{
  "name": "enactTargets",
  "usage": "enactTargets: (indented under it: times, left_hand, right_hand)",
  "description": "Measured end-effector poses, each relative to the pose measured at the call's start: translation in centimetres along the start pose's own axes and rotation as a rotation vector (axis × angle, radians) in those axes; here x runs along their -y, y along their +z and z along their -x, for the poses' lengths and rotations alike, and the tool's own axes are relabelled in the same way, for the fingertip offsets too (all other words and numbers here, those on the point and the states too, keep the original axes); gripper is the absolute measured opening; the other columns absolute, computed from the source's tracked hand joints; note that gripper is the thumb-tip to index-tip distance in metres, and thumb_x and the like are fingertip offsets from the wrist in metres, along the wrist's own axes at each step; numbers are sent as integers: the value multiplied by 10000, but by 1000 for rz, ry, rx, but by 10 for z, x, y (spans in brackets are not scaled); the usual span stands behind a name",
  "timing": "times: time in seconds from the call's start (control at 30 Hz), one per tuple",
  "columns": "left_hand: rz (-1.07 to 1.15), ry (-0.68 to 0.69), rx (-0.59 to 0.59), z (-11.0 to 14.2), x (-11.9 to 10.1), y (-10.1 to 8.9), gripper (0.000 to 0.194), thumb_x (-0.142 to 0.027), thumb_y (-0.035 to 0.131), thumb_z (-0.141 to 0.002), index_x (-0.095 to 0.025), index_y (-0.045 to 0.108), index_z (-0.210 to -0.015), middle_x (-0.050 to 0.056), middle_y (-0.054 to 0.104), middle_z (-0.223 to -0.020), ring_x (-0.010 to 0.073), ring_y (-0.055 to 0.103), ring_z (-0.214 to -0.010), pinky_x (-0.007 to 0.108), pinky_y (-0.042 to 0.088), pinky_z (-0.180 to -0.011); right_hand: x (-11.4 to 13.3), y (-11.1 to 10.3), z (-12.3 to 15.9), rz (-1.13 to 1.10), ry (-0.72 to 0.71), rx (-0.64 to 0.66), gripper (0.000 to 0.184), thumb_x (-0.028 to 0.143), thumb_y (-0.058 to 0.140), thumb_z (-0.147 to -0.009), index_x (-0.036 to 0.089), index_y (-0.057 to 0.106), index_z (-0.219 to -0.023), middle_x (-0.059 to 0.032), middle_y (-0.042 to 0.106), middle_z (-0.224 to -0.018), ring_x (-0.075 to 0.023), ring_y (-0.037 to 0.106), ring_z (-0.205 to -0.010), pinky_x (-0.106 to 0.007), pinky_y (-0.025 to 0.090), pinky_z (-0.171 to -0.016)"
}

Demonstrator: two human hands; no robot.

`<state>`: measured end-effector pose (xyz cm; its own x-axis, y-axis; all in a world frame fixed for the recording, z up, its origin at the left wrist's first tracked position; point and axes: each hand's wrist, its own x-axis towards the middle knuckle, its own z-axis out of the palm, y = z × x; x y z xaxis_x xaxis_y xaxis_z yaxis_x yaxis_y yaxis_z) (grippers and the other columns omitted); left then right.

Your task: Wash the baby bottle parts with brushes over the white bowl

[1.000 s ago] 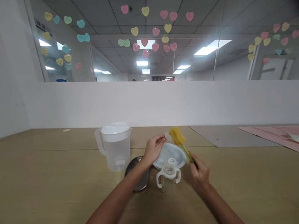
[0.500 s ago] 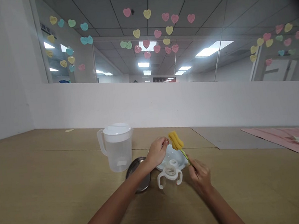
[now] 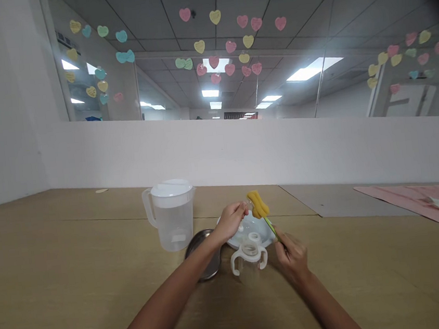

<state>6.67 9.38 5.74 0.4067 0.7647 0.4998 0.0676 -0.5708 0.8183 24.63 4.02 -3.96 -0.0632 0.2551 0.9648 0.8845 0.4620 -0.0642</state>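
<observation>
My right hand [image 3: 292, 253] grips the green handle of a yellow sponge bottle brush [image 3: 259, 205], its head raised above a white bowl [image 3: 266, 231]. Close to the sponge, my left hand [image 3: 231, 221] is closed in a pinch; a small see-through thing seems to be at its fingertips, too small to make out. Below both hands stands an uncapped clear baby bottle [image 3: 250, 258] with white side handles. A white ring [image 3: 254, 238] shows just behind its mouth, by the bowl. My left forearm partly covers a round metal tray [image 3: 211, 270].
A lidded clear pitcher [image 3: 175, 221] stands behind the tray, on the left of the brown tabletop [image 3: 97, 266]. At the far right lies a pink cloth [image 3: 404, 201] with a whitish item on it. A white wall [image 3: 218, 151] closes off the back.
The sponge head has turned slightly and its lobes have shifted beside my left fingertips. Both hands stay nearly in place, and the view has tilted a little.
</observation>
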Motion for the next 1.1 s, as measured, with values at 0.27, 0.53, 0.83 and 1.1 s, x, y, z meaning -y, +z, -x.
enactTargets:
  times: [0.27, 0.53, 0.83, 1.1]
  left_hand:
    - [168, -33, -34, -1, -8, -2, 370, -462, 498, -730, -128, 633, -815, -8, 514, -601, 93, 421, -539, 206, 320, -516]
    - [378, -131, -245, 3, -20, -5, 341, -399, 652, -638, -127, 676, -843, 32, 628, -754, 99, 484, -624, 221, 383, -614]
    - [777, -182, -274, -4, -17, -13, 269, -330, 715, -584, -132, 676, -762, 12, 602, -686, 92, 536, -693, 239, 418, -760]
    - [620, -167, -218, -3, -17, -19, 271, -339, 696, -606, -143, 684, -793, 25, 634, -777, 95, 545, -720, 254, 407, -778]
  right_hand:
    - [0, 5, 5, -61, 371, -32, 330, 217, 414, -768, 119, 572, -1041, -83, 657, -833, -171, 593, -661, -254, 465, -586]
    - [0, 6, 6, -69, 265, 0, 326, 205, 417, -764, 136, 596, -1028, -90, 663, -887, -186, 614, -742, -286, 484, -656]
    - [-2, -4, -7, 140, -201, 77, 328, 97, 412, -761, 165, 657, -967, 5, 520, -485, -95, 458, -452, -219, 360, -484]
    - [-1, -5, -8, 111, -134, -2, 365, 93, 396, -764, 171, 624, -1037, 14, 482, -485, -90, 418, -452, -218, 338, -487]
